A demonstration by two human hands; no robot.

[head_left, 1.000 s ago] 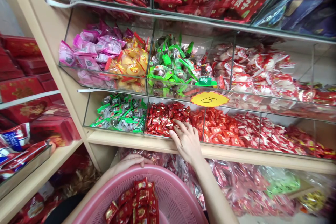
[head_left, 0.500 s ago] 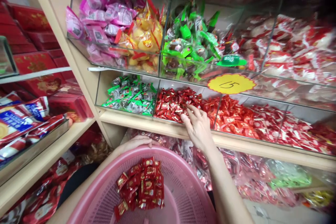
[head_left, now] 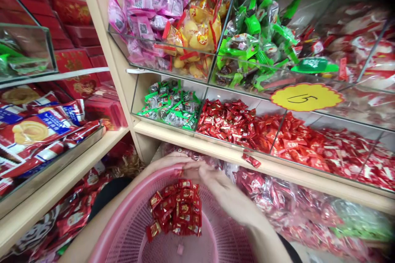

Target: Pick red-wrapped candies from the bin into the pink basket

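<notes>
A pink plastic basket [head_left: 114,224] with mesh walls is in front of me, a heap of red wrapped candies [head_left: 182,209] inside it. My left hand [head_left: 173,159] grips the basket's far rim, its fingers partly hidden. Over the same rim, close to the left fingers, reaches my right hand [head_left: 216,185]. It is smeared by motion, and I cannot make out whether anything is in its fingers. One loose red candy [head_left: 251,160] lies on the shelf's wooden front edge. Behind it stands a compartment of dark red candies [head_left: 226,121].
Glass-fronted compartments hold green-wrapped candies [head_left: 173,104], orange-red candies [head_left: 296,139] and purple packets [head_left: 145,8]. A yellow price tag [head_left: 307,98] hangs at the upper shelf. Bagged sweets [head_left: 277,197] sit below. Biscuit packs [head_left: 40,127] fill the left shelf.
My right hand has moved from the dark red candies down and left to the basket rim. A loose candy now lies on the shelf edge. The view has shifted left.
</notes>
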